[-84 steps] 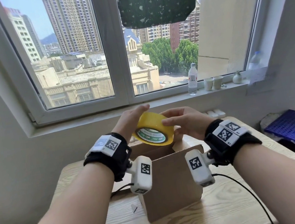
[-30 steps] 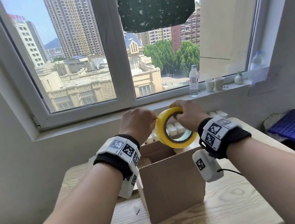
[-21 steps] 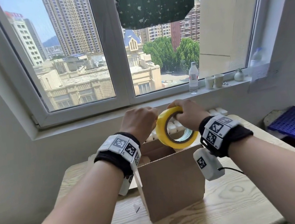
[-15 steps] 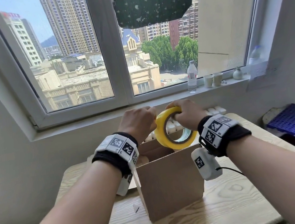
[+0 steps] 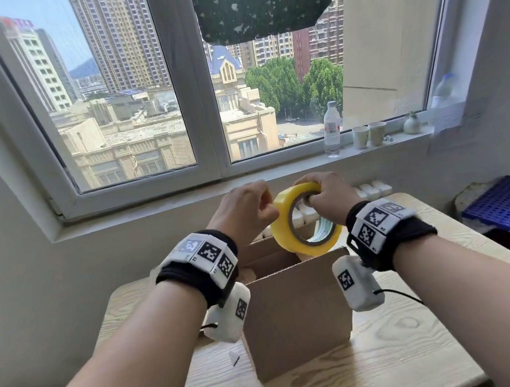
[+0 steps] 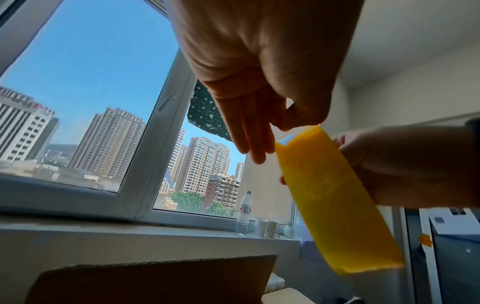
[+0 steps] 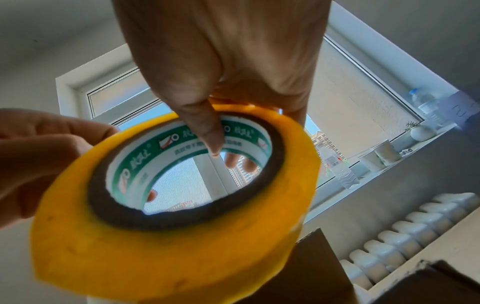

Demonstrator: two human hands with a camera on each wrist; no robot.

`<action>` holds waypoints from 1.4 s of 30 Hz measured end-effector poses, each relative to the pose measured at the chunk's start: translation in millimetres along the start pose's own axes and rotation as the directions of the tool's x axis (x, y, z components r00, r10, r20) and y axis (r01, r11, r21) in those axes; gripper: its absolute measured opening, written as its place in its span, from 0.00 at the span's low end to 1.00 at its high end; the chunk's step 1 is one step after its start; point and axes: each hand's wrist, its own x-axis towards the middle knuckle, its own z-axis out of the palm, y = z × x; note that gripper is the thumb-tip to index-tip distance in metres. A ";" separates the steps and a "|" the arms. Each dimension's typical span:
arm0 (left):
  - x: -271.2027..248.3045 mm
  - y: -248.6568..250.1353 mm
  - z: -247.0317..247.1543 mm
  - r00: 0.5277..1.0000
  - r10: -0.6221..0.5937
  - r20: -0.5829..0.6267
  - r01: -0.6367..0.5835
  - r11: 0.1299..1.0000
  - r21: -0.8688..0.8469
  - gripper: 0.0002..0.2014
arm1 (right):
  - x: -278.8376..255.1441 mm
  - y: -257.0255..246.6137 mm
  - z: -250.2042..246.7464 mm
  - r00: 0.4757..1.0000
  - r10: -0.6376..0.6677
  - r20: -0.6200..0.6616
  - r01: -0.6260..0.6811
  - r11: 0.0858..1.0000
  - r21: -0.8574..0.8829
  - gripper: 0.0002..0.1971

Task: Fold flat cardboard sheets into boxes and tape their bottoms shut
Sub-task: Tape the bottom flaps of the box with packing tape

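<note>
right hand (image 5: 328,198) grips tape roll (image 5: 303,219) (on edge) | left hand (image 5: 242,209) pinches its rim | above box (image 5: 297,310)

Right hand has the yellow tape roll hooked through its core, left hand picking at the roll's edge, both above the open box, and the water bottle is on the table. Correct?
No, the water bottle stands on the windowsill, per the head view. Rest holds: right hand hooks the yellow tape roll, left hand at its edge, above the box.

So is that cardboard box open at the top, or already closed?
Open. The cardboard box stands on the table with its top flaps up and its inside showing; nothing covers it.
</note>
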 end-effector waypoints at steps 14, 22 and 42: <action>3.9 1.0 3.2 1.000 0.020 -0.006 -0.017 0.968 0.250 0.09 | -0.6 -3.1 1.4 1.000 0.000 -0.003 0.000 0.996 -0.085 0.20; 1.5 8.9 -0.9 0.997 0.071 0.011 -0.072 0.967 0.243 0.06 | -8.6 -7.1 -2.2 1.000 -0.005 0.000 0.005 0.996 -0.091 0.19; -2.3 11.8 -5.6 0.995 0.045 -0.086 -0.059 0.985 -0.162 0.06 | -6.4 -4.1 -4.6 0.985 0.121 0.125 -0.115 0.992 -0.053 0.14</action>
